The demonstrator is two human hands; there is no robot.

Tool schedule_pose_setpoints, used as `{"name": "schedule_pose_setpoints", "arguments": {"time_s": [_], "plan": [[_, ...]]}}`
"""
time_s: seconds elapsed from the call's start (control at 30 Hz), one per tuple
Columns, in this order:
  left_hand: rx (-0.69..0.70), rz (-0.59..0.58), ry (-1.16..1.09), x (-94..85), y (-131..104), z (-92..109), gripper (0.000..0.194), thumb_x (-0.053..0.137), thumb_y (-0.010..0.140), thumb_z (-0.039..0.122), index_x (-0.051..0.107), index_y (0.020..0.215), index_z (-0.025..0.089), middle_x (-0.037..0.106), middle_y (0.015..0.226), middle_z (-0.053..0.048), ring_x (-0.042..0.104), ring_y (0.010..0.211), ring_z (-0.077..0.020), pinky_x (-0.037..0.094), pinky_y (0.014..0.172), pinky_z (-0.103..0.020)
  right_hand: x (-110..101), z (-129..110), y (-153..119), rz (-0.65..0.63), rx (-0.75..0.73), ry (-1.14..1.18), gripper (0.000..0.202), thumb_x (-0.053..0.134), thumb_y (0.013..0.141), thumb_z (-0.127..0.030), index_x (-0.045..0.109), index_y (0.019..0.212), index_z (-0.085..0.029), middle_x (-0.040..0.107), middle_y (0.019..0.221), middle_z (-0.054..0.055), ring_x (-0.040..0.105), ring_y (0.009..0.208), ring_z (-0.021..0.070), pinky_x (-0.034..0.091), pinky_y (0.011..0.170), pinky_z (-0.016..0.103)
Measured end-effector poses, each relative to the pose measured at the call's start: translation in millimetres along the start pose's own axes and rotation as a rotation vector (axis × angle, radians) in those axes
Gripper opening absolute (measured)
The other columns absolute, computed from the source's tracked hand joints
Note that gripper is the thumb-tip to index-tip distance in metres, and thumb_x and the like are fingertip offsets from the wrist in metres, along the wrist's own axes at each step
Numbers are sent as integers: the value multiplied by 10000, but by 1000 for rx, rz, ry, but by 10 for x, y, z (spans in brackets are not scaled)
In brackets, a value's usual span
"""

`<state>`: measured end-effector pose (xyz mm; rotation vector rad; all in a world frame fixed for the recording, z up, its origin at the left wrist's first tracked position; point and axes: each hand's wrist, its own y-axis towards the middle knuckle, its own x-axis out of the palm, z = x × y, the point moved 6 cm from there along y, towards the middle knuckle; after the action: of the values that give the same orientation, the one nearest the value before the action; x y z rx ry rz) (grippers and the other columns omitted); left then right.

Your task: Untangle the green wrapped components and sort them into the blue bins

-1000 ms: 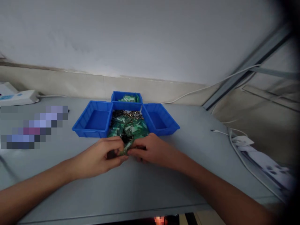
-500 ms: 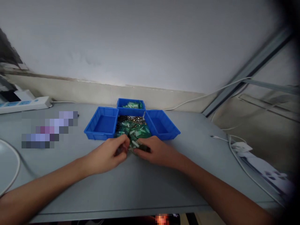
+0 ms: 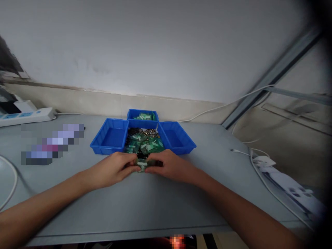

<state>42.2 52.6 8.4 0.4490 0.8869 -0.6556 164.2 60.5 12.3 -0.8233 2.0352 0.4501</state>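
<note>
Between the pinching fingers of left hand (image 3: 114, 169) and right hand (image 3: 174, 166), one thin green plastic-looking piece (image 3: 142, 166) is best kept level.

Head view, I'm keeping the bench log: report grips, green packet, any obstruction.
Left grip and right grip closed on opposite sides of green packet. Packet held at near edge of mixed pile. Blue bins beyond, no obstruction visible.
</note>
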Motion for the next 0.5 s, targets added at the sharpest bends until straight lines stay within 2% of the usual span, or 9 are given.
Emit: {"name": "schedule_pose_setpoints", "arguments": {"time_s": [0.13, 0.33, 0.5], "plan": [[-12, -22, 10, 13, -7, -10, 221, 424, 837, 289, 456, 668, 150, 489, 581, 25, 441, 509, -84, 292, 465, -198, 12, -22, -6, -30, -9, 23, 209, 495, 801, -334, 569, 732, -151, 556, 606, -28, 470, 547, 72, 294, 502, 192], [24, -52, -26, 8, -24, 32, 233, 424, 841, 300, 458, 669, 147, 463, 566, 32, 422, 502, -79, 287, 470, -203, 67, 31, -5, -89, 22, 82, 263, 486, 796, -370, 545, 670, -146, 552, 557, -32, 468, 490, 65, 298, 456, 181], [33, 8, -72, -38, -34, 50, 267, 433, 841, 310, 426, 631, 145, 433, 556, 38, 402, 509, -74, 287, 467, -193, 5, 61, -5, -23, 76, 77, 330, 481, 791, -410, 518, 599, -144, 542, 522, -30, 455, 467, 63, 295, 450, 188]]}}
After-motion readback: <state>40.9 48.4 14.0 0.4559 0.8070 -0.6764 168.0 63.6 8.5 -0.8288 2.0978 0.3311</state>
